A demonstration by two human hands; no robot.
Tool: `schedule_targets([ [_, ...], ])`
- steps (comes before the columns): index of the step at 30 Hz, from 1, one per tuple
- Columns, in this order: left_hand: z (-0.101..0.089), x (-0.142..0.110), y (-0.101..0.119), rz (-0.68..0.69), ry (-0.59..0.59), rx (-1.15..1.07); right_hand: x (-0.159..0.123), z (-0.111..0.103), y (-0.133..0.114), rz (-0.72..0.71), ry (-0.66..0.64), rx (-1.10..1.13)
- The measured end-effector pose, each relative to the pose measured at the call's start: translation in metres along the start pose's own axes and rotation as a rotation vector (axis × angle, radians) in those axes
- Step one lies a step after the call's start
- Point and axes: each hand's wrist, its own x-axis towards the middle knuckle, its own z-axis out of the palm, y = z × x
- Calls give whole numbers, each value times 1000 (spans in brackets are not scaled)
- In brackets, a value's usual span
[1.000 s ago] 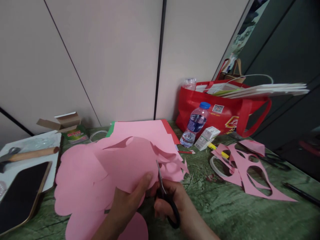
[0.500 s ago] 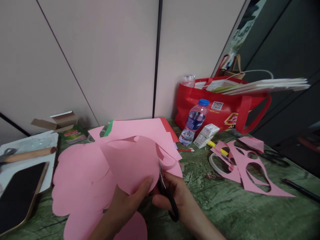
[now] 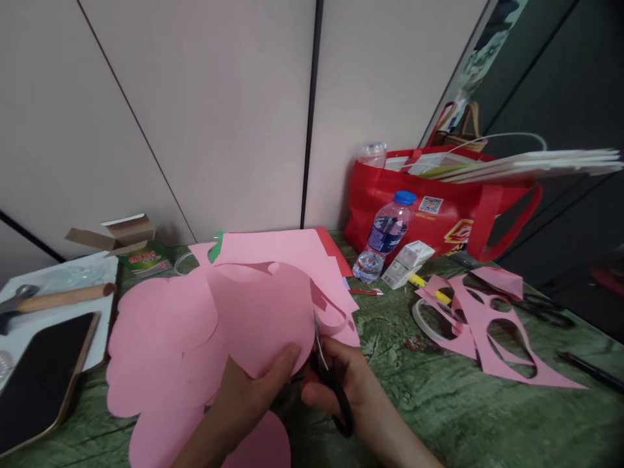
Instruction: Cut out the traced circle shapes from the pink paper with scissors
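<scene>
A pink paper sheet (image 3: 263, 312) with a rounded lower edge is pinched in my left hand (image 3: 263, 383), the thumb lying on top. My right hand (image 3: 346, 377) grips black-handled scissors (image 3: 336, 393), whose blades meet the paper's right edge. A curled strip of pink paper (image 3: 334, 315) hangs just beyond the blades. Left of the held sheet, and partly beneath it, lie several scalloped pink paper cutouts (image 3: 156, 344). Behind is a stack of pink paper (image 3: 277, 244), with red and green sheets showing at its edges.
Right of my hands lie pink paper scraps with holes (image 3: 475, 325), a tape roll (image 3: 424, 322) and a black pen (image 3: 592, 370). A water bottle (image 3: 385, 234), small carton (image 3: 407, 265) and red bag (image 3: 419, 214) stand behind. Leftward are a phone (image 3: 49, 370) and a wooden-handled hammer (image 3: 63, 298).
The view has shifted slightly, so the surroundings sit a little further right. Both hands keep their hold on the paper and scissors; the blades remain at the paper's right edge.
</scene>
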Motion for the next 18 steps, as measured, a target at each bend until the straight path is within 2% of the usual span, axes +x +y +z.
schedule_targets([
  [7, 0, 0, 0, 21, 9, 12, 0, 1, 0, -47, -14, 26],
  [18, 1, 0, 1, 13, 65, -1, -1, 0, 0, -9, 8, 16],
])
